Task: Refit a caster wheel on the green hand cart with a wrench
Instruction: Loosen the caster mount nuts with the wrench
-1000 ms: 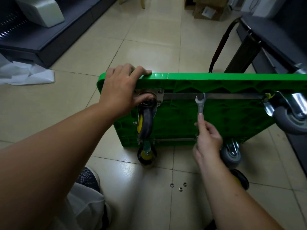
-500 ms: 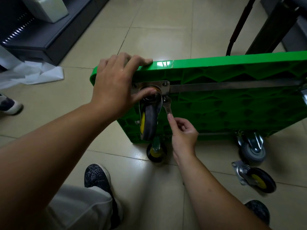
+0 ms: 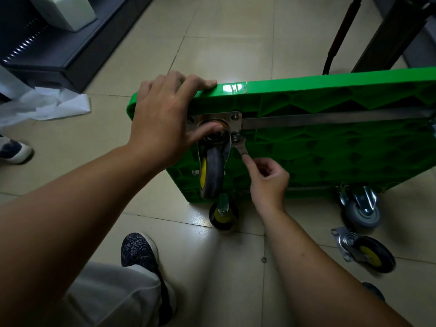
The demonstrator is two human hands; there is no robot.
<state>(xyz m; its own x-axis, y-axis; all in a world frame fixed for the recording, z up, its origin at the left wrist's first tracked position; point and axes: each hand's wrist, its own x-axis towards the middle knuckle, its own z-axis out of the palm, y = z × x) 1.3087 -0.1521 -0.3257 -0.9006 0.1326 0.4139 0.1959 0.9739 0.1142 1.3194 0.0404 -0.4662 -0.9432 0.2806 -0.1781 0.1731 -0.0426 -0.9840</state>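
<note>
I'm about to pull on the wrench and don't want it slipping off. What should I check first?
1. The wrench sits on the plate's lower right bolt: ok; full seating cannot tell.
2. The right hand pinches the wrench handle: ok.
3. The left hand steadies the cart, thumb on the caster: ok.
4. Plate's left bolts, behind the left hand: cannot tell.
5. No hardware left over: not ok, a washer lies on the floor.

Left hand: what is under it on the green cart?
The left hand grips the green cart's top edge, its thumb across the caster's mounting plate. The plate's lower left corner is covered, so any bolt there cannot be seen.
</note>
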